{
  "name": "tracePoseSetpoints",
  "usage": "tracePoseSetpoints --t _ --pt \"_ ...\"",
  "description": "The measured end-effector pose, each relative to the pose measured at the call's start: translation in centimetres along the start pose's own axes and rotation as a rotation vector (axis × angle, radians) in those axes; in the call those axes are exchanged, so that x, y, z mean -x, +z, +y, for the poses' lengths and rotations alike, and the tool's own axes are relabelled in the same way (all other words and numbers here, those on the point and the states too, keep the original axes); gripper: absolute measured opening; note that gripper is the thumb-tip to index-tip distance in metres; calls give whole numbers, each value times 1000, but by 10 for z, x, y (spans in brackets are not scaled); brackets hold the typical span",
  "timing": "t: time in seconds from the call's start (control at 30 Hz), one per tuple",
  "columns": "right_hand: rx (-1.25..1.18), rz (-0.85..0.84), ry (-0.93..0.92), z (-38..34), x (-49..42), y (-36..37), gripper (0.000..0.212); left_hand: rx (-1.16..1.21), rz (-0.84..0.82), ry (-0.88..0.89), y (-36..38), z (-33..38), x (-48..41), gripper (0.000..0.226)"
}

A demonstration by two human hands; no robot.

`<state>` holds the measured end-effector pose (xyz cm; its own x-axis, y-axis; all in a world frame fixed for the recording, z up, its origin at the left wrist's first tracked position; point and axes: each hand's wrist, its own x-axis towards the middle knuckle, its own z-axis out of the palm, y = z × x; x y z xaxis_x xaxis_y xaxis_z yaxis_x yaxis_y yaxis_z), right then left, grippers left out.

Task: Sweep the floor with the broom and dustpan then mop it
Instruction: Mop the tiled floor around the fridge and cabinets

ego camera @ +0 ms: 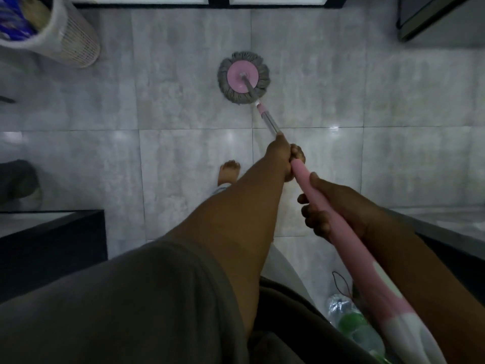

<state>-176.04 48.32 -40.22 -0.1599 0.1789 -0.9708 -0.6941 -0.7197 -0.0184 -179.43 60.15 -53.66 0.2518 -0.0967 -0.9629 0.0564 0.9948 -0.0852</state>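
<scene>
Both hands are clamped on the spin mop's handle (301,171). The left hand (282,158) sits lower, arm stretched out, fingers wrapped where the pink sleeve meets the metal tube. The right hand (337,206) is higher on the pink part, fingers curled round it from below. The handle slants up from the floor toward the person's right side. The mop head (244,77), a round pink disc with grey strands, lies flat on the grey tiled floor (183,158), close to a grout line and well ahead of a bare foot (228,172).

Progress, as a judgement: no broom or dustpan is in view and the mop is down on the tiles, so the sweeping looks done and the job is in its 2nd half — mopping. I can make out no loose debris, though the picture is dim. Glossy light spots sit on the nearer row of tiles; they may be wet sheen or only lamp reflections, cannot tell. How much floor is already mopped can't be read. Likely left are the tiles around the head, toward the white mesh wastebasket (70,40) at upper left and along the dark furniture (52,237) at left. Plastic bottles (351,324) lie low right beside the handle — out of the mop's path.
</scene>
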Motion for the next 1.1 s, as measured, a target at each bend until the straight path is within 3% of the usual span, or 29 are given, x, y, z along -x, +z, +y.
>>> tracePoseSetpoints --t 0.27,0.5,0.67,0.97,1.1 --pt "-40 -40 -70 -118 -43 65 49 -99 52 77 29 145 -10 48" --pt "-80 -90 -98 -142 -60 85 49 -63 32 86 29 181 -11 54" --pt "-72 -91 -105 -82 -55 82 50 -90 43 90 -7 134 -7 52" --pt "-33 -91 -14 106 -22 60 50 20 48 17 -118 -34 23 51" --pt "-28 -92 7 155 -14 59 49 70 68 21 -150 -76 39 49"
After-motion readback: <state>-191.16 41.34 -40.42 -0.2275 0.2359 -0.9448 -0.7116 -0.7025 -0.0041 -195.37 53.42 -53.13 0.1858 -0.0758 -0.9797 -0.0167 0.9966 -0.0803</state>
